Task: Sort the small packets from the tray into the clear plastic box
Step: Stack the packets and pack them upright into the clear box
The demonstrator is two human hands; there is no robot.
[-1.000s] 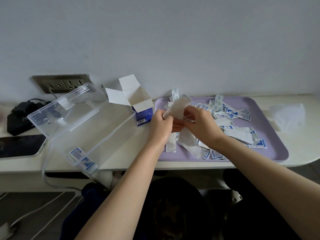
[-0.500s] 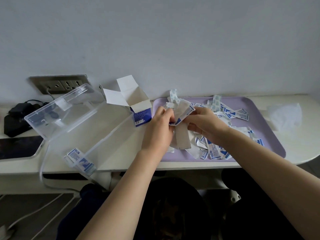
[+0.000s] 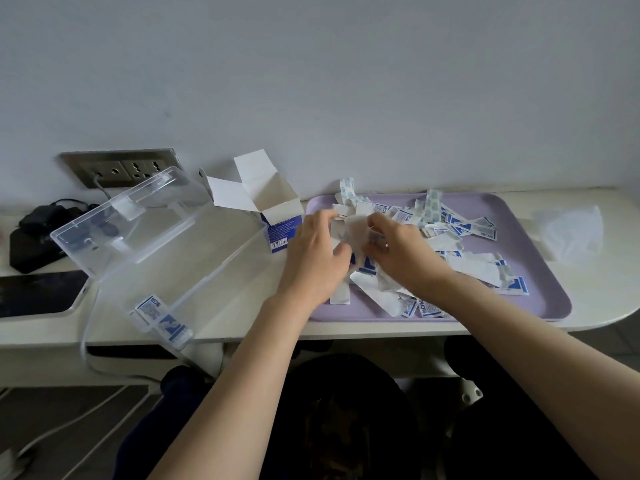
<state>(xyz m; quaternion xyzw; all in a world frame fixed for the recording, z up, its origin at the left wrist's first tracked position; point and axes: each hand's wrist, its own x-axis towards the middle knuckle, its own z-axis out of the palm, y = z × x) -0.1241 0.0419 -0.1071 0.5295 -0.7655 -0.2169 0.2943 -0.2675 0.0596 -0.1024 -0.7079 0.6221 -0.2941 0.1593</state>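
A lilac tray [image 3: 540, 244] lies on the white table, strewn with several small white-and-blue packets [image 3: 460, 230]. Over its left part my left hand [image 3: 315, 251] and my right hand [image 3: 398, 247] meet, both gripping a bunch of white packets [image 3: 353, 226] held between them; the bunch is blurred. To the left stands the clear plastic box [image 3: 166, 251] with its lid tilted open. A few packets [image 3: 162, 317] lie in its near corner.
An opened blue-and-white carton [image 3: 273, 209] stands between box and tray. A crumpled clear wrapper [image 3: 571, 233] lies right of the tray. At the left are a wall socket [image 3: 121, 168], a black adapter [image 3: 38, 233] and a dark phone [image 3: 38, 292].
Both hands have stayed together over the tray's left part, shuffling the bunch of packets; the bunch has dropped slightly and now sits lower between the fingers.
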